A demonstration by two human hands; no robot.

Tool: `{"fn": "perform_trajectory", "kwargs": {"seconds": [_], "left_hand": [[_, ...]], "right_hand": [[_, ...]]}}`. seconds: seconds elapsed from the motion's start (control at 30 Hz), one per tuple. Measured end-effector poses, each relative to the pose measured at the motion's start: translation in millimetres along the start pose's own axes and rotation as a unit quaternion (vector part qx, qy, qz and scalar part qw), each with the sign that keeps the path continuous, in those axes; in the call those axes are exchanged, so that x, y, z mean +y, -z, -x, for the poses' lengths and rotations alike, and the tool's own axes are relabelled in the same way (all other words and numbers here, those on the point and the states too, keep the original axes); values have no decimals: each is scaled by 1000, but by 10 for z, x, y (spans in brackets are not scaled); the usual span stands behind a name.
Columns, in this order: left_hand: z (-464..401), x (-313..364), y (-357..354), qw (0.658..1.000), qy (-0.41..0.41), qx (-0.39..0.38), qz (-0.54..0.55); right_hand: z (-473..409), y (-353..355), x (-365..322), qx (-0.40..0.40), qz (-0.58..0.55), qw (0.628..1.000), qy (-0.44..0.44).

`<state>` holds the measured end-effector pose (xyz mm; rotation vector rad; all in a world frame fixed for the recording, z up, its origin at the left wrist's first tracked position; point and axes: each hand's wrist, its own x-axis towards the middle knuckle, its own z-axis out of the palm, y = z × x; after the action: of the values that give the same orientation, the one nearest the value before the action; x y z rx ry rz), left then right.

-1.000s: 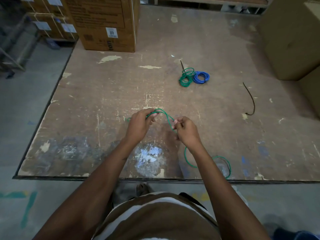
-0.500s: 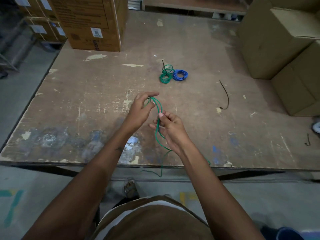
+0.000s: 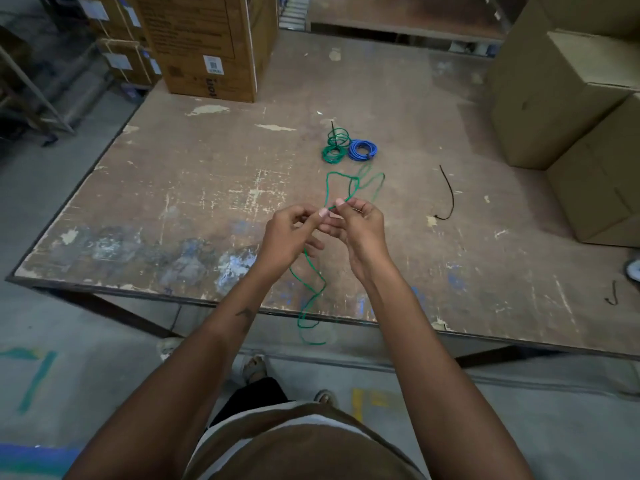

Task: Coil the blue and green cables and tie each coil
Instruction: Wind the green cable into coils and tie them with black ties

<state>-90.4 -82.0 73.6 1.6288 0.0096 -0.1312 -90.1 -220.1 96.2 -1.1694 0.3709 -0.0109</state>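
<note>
A loose green cable point(image 3: 311, 289) runs through both hands above the worn table point(image 3: 173, 209). My left hand point(image 3: 289, 233) and my right hand point(image 3: 360, 225) pinch it side by side at their fingertips. Blurred loops of it rise beyond the fingers, and its tail hangs over the table's near edge. Farther back lie a green coil point(image 3: 334, 152) with a black tie sticking up and a blue coil point(image 3: 363, 150) touching it on the right.
A black cable tie point(image 3: 448, 194) lies right of my hands, another small one point(image 3: 612, 294) near the right front edge. Cardboard boxes point(image 3: 568, 109) stand at the right, a printed box point(image 3: 211, 46) at the back left. A shoe point(image 3: 633, 270) shows at the right edge.
Both hands have come together at the fingertips. The green cable's loops now stand up beyond the fingers, and the tail has swung over the near edge.
</note>
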Motion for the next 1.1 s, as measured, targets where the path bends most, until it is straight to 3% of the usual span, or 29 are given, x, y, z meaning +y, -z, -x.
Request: {"fn": "perform_trajectory", "kwargs": {"seconds": [0.17, 0.3, 0.37, 0.47, 0.53, 0.63, 0.77, 0.83, 0.9, 0.97, 1.03, 1.1], "left_hand": [[76, 48, 110, 1000, 28, 6, -1], [121, 124, 120, 1000, 20, -4, -23], [126, 157, 126, 998, 8, 0, -55], [87, 174, 181, 987, -11, 44, -155], [54, 149, 241, 957, -10, 85, -278], [87, 100, 255, 913, 10, 55, -403], [144, 162, 198, 937, -185, -45, -294], [145, 150, 128, 946, -211, -50, -239], [181, 183, 87, 981, -123, -85, -123], [224, 201, 121, 990, 6, -138, -10], [256, 217, 201, 982, 97, -162, 12], [255, 223, 290, 978, 125, -166, -2]], "right_hand": [[58, 197, 43, 49, -14, 999, 9], [88, 254, 89, 40, 45, 998, 10], [104, 245, 98, 21, 21, 1000, -1], [144, 240, 3, -12, -83, 996, -19], [172, 238, -113, -28, -156, 987, -27], [207, 169, -221, -37, -180, 982, -44], [271, -9, -250, -44, -136, 989, -43], [273, -71, -285, -30, -132, 990, -40], [226, -84, -334, -9, -139, 990, -36], [172, -61, -381, 13, -140, 990, -32], [120, -14, -428, 38, -140, 989, -29], [89, 44, -471, 59, -140, 988, -25]]}}
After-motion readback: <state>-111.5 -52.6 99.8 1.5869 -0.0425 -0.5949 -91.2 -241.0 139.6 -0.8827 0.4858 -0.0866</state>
